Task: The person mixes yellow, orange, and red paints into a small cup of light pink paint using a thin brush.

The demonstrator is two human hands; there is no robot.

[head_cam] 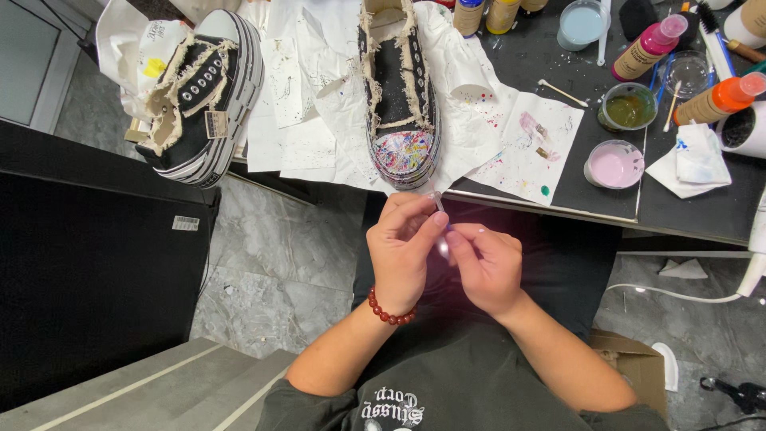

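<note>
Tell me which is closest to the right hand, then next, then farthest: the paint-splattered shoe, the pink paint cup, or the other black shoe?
Measured from the right hand in the head view:
1. The paint-splattered shoe, straight ahead on the white paper, toe toward the hands.
2. The pink paint cup, off to the right on the dark mat, somewhat farther.
3. The other black shoe, far left, tipped on its side.

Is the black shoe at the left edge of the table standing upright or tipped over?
Tipped. The black shoe leans on its side, its striped sole turned right and eyelets facing left.
</note>
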